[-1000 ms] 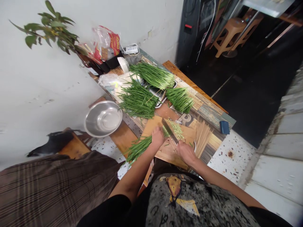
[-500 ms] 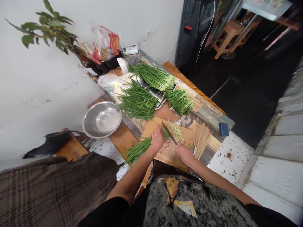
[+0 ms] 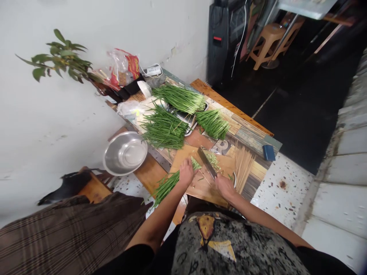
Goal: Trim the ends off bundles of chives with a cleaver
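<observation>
On a wooden cutting board (image 3: 206, 189) my left hand (image 3: 186, 172) is closed around a bunch of garlic chives (image 3: 168, 187), whose green ends hang past the board's left edge. The cut ends poke out to the right of my fingers. My right hand (image 3: 224, 186) grips the handle of a knife (image 3: 207, 163). Its blade points up and to the left, a small gap away from the bunch. Chopped chive bits (image 3: 213, 159) lie just beyond the blade. A thin skewer lies on the board between my hands.
Behind the board lie more chives (image 3: 164, 128), some on a dark scale (image 3: 190, 130). Wooden skewers (image 3: 243, 166) are spread at the right, near a blue box (image 3: 268, 152). A steel bowl (image 3: 110, 156) stands left. Plastic bags (image 3: 129, 109) and a leafy branch (image 3: 65, 59) are at the back.
The knife has shifted right, away from the bunch, opening a gap. My left hand and the bunch sit slightly further left. The whole view has tilted a little.
</observation>
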The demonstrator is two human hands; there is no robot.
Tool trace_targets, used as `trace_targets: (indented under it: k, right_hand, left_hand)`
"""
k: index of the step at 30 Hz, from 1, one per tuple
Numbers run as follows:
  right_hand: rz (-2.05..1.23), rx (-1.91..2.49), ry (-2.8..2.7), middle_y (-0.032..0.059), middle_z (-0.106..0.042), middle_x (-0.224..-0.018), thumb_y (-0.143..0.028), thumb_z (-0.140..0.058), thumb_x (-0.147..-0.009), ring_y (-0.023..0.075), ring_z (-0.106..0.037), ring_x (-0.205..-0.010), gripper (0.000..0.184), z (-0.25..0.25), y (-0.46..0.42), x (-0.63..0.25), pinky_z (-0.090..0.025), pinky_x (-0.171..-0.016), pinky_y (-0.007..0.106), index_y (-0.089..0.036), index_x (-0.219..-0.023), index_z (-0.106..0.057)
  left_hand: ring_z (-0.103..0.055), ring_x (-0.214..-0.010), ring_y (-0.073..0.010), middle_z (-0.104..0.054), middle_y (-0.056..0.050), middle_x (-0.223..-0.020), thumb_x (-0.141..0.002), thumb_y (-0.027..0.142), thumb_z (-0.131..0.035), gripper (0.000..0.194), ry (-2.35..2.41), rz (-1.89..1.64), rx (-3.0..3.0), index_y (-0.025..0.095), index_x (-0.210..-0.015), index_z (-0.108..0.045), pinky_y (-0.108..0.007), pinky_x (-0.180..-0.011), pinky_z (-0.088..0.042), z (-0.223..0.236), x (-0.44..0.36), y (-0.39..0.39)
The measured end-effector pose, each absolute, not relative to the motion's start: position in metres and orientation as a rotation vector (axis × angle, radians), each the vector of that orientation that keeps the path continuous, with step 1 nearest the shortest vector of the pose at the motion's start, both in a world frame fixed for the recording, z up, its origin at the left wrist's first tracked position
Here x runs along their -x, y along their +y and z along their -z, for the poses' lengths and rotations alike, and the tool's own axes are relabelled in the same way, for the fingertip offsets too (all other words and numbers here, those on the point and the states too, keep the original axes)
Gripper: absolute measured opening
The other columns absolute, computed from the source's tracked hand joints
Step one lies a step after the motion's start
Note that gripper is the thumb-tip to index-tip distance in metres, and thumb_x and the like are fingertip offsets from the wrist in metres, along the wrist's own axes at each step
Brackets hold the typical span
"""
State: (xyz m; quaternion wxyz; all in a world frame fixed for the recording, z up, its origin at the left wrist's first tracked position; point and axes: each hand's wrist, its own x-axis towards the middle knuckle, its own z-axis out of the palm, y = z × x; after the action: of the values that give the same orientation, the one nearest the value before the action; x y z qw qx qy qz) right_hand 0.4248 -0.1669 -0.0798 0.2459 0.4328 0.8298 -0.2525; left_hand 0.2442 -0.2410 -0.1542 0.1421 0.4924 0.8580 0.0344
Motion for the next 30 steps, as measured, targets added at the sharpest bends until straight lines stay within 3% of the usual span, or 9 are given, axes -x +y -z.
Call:
trace_targets:
  k: [3,7,13,19,26,30]
  right_hand:
    - [0.670,-1.209,2.321,0.0151,-0.068,-0.092,-0.024,-0.027,-0.095,0.0196,-0.065,-0.085,0.033,0.076,-0.164,-0.440,-0.042,-0.070,0.026,-0.007,-0.111,-0.051]
    - [0.622,-1.215,2.368,0.0142,-0.068,-0.086,-0.025,-0.025,-0.096,0.0208,-0.066,-0.078,0.033,0.065,-0.161,-0.453,-0.039,-0.063,0.027,-0.008,-0.111,-0.049]
    - [0.571,-1.115,2.442,0.0140,-0.067,-0.089,-0.026,-0.022,-0.096,0.0202,-0.065,-0.077,0.031,0.044,-0.169,-0.444,-0.037,-0.062,0.027,-0.011,-0.106,-0.047]
    - [0.616,-0.836,2.472,0.0120,-0.068,-0.087,-0.026,-0.029,-0.094,0.0201,-0.065,-0.076,0.025,0.041,-0.199,-0.409,-0.040,-0.062,0.026,-0.014,-0.102,-0.049]
    - [0.559,-0.715,2.449,0.0153,-0.069,-0.087,-0.020,-0.034,-0.091,0.0235,-0.067,-0.081,0.025,0.057,-0.229,-0.382,-0.043,-0.065,0.028,-0.012,-0.109,-0.048]
    - [0.512,-0.719,2.446,0.0153,-0.069,-0.089,-0.019,-0.035,-0.089,0.0245,-0.067,-0.083,0.026,0.063,-0.234,-0.381,-0.044,-0.065,0.029,-0.012,-0.111,-0.047]
  left_hand:
    - [-0.042,-0.114,-0.0307,-0.044,-0.019,-0.125,-0.084,0.050,-0.048,0.064,2.461,-0.144,-1.424,0.018,-0.137,-0.032,-0.042,-0.093,-0.036,0.153,-0.245,-0.221]
    - [-0.044,-0.115,-0.0331,-0.046,-0.020,-0.126,-0.077,0.050,-0.055,0.077,2.467,-0.097,-1.436,0.010,-0.139,-0.030,-0.045,-0.097,-0.034,0.149,-0.248,-0.200]
    - [-0.027,-0.131,-0.0356,-0.036,-0.020,-0.140,-0.061,0.060,-0.062,0.108,2.586,-0.047,-1.460,0.009,-0.144,-0.017,-0.053,-0.109,-0.012,0.134,-0.237,-0.263]
    - [-0.037,-0.121,-0.0332,-0.041,-0.020,-0.134,-0.067,0.063,-0.057,0.100,2.651,-0.043,-1.323,0.009,-0.143,-0.020,-0.045,-0.101,-0.027,0.141,-0.228,-0.340]
    - [-0.043,-0.109,-0.0296,-0.048,-0.018,-0.119,-0.082,0.050,-0.051,0.068,2.652,-0.054,-1.257,0.010,-0.135,-0.033,-0.041,-0.090,-0.034,0.152,-0.239,-0.338]
    - [-0.043,-0.109,-0.0304,-0.049,-0.019,-0.115,-0.085,0.044,-0.049,0.063,2.680,-0.060,-1.209,0.007,-0.133,-0.036,-0.041,-0.089,-0.034,0.158,-0.244,-0.337]
